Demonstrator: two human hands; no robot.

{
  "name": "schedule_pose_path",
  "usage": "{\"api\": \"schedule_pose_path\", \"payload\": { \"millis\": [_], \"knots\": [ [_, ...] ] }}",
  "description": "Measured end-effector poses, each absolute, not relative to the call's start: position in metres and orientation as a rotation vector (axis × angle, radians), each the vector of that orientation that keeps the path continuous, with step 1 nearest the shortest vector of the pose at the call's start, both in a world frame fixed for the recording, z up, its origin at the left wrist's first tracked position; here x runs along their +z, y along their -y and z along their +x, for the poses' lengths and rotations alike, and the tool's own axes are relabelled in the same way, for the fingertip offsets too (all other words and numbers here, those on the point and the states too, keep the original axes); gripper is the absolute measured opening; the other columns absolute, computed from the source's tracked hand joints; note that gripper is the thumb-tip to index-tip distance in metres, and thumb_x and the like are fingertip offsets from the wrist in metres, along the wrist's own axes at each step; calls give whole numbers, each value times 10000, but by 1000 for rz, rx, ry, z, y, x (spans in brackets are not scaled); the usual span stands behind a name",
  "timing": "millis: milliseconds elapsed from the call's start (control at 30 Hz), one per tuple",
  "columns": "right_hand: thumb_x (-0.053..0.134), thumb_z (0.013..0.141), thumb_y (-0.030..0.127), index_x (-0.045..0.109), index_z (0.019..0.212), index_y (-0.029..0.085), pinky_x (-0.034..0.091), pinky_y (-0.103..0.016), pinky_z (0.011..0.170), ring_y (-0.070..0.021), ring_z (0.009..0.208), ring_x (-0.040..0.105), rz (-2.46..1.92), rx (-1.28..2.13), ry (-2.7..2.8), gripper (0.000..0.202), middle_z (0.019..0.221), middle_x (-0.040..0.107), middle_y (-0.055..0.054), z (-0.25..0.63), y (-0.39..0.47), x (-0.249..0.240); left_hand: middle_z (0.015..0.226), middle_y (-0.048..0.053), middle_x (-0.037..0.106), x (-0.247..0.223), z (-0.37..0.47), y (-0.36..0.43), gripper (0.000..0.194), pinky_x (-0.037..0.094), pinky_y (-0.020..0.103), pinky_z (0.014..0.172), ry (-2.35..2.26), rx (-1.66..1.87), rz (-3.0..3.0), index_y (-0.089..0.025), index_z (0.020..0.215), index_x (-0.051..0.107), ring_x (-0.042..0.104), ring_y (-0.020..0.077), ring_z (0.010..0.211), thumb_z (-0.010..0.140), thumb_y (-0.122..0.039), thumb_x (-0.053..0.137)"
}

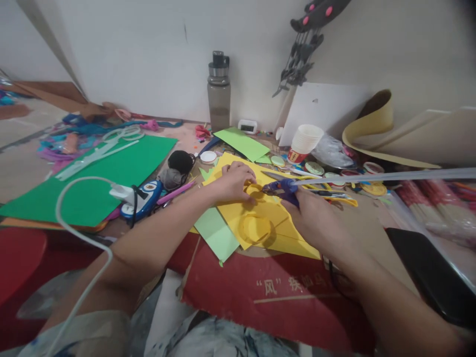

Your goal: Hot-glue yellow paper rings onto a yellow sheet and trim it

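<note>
My left hand [237, 182] is closed on a small curled yellow paper piece [254, 189] above yellow sheets [238, 215]. In my right hand [310, 210] is a blue glue gun [284, 189], a clear glue stick [379, 176] jutting from its back to the right. The gun's tip is close to the curled piece; whether they touch is too small to tell. Nearer to me, a round yellow paper form [256, 228] lies on the sheets. A light green sheet [217, 234] lies partly under them.
Green paper [100, 183] and a blue-and-white power strip [143, 201] with a white cable lie left. A bottle [219, 96] stands behind. Paper cups [305, 144], scissors [273, 175], and jar lids are back right; a black phone-like object [431, 272] lies right.
</note>
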State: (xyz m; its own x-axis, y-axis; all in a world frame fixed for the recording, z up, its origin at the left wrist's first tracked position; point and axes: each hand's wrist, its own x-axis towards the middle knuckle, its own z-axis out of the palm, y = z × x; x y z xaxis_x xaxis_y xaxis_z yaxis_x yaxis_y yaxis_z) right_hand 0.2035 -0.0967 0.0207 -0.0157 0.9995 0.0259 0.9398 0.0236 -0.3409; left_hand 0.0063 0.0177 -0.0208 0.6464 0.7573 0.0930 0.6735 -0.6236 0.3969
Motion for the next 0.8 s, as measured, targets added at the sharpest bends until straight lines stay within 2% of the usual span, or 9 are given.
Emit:
{"api": "schedule_pose_path", "payload": {
  "millis": [167,300,500,633,800],
  "knots": [
    [507,957,261,639,1096,114,469,-354,882,-309,1067,662,-1929,370,2035,242,1127,708,-197,197,92,9,1272,46,657,-23,5,-18,463,277,410,961,-1139,364,2555,-235,1025,745,427,303,1273,631,-435,884],
    [533,927,286,630,1140,129,470,-345,869,-284,1042,656,-1811,536,1967,282,1130,714,-168,199,84,-1,1256,52,659,-23,6,-17,460,280,396,947,-1123,356,2552,-228,1014,748,437,299,1251,625,-433,882],
    [566,844,350,655,929,160,471,-331,770,-234,865,621,-1807,879,1841,226,949,716,-87,218,75,7,1298,62,641,-21,2,-20,471,272,397,966,-1061,328,2585,-232,1065,740,422,302,1267,663,-445,861],
    [591,805,376,647,841,171,456,-317,712,-205,761,583,-1809,867,1807,215,819,681,-55,226,77,14,1347,60,616,-17,-5,-27,470,265,404,1011,-961,268,2607,-247,1135,726,395,303,1296,711,-426,823],
    [570,820,351,673,916,181,462,-318,734,-208,775,592,-1756,814,1710,221,837,686,-56,226,82,13,1409,41,581,-15,-15,-35,503,247,413,1100,-888,235,2625,-277,1234,688,370,285,1349,747,-359,784]
  ]
}}
